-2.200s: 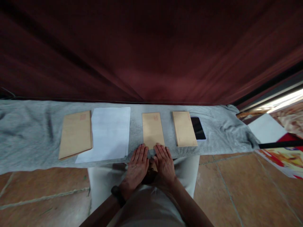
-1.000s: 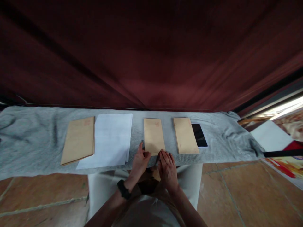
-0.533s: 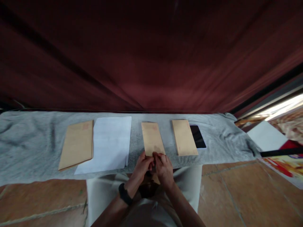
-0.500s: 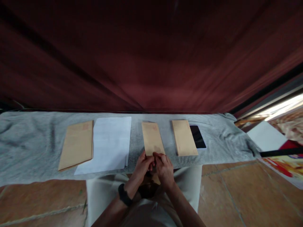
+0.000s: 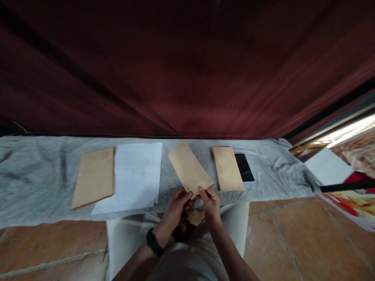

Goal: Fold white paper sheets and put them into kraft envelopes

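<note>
A brown paper envelope is held at its near end, tilted with its far end pointing to the left. My left hand pinches its near left corner, thumb on top. At the near right part, my right hand grips it with the thumb above and the fingers beneath. Small reddish print shows at the envelope's far end. To the right lies a stack of brown envelopes. On the left, white paper sheets lie partly under another stack of brown envelopes.
A grey cloth covers the long narrow surface. A dark-screened phone lies partly under the right stack. Behind stands a dark red curtain. A white board and a colourful printed packet are at the far right.
The envelope has turned, its far end swinging left and its near end right. My right hand has shifted slightly right, and both thumbs now show on top of the paper.
</note>
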The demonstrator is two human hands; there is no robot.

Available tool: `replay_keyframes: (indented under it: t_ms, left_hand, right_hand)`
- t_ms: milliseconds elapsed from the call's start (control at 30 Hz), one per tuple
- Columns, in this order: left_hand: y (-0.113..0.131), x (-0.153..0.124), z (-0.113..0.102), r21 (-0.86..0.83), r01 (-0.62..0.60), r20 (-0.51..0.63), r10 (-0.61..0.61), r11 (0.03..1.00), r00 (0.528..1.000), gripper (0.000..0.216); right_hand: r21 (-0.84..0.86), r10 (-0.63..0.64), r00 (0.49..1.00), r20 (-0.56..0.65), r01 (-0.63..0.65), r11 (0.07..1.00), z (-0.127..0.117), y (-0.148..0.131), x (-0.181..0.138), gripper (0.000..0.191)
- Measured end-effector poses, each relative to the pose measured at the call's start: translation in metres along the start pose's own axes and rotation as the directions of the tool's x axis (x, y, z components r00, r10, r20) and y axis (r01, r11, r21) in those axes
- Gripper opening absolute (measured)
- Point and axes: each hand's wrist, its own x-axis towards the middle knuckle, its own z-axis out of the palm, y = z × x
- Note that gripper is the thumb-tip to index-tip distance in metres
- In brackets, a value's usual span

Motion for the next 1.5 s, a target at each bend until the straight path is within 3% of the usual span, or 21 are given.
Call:
replay_keyframes:
  t_ms: [167, 333, 467, 700, 900, 1133, 1333, 1500]
  left_hand:
    - [0.002, -0.001, -0.009, 0.156, 0.004, -0.007, -0.003, 0.988, 1.000, 0.035]
    - [0.010, 0.000, -0.020, 0.307, 0.000, -0.044, 0.014, 0.952, 0.999, 0.035]
    - [0.013, 0.001, -0.031, 0.355, 0.033, -0.067, -0.010, 0.934, 0.998, 0.033]
    - [0.006, 0.009, -0.035, 0.346, 0.075, -0.093, -0.045, 0.935, 0.995, 0.030]
    - [0.001, 0.015, -0.033, 0.241, 0.117, -0.189, -0.072, 0.963, 0.979, 0.026]
    - [0.007, 0.009, -0.033, 0.217, 0.070, -0.167, -0.034, 0.974, 0.985, 0.042]
    - [0.021, 0.014, -0.014, 0.364, -0.002, -0.105, 0.043, 0.931, 0.994, 0.039]
    - [0.025, 0.031, 0.035, 0.421, -0.093, 0.052, 0.079, 0.902, 0.996, 0.035]
  right_hand:
    - [0.180, 0.181, 0.983, 0.027, -0.183, 0.966, 0.003, 0.008, 0.001, 0.042]
    - [0.160, 0.209, 0.976, -0.053, -0.199, 0.967, -0.005, 0.014, 0.005, 0.049]
    - [0.148, 0.238, 0.970, -0.043, -0.229, 0.962, -0.016, 0.019, 0.008, 0.050]
    - [0.076, 0.225, 0.973, -0.054, -0.221, 0.972, -0.027, 0.033, 0.012, 0.046]
    - [-0.028, 0.207, 0.978, 0.012, -0.207, 0.978, -0.030, 0.035, 0.015, 0.039]
    - [-0.086, 0.173, 0.984, 0.039, -0.169, 0.982, -0.027, 0.031, 0.013, 0.036]
    - [-0.185, -0.019, 1.000, -0.025, 0.014, 0.983, -0.045, 0.014, 0.016, 0.033]
    - [-0.272, -0.168, 0.972, -0.164, 0.120, 0.955, -0.086, -0.008, 0.031, 0.034]
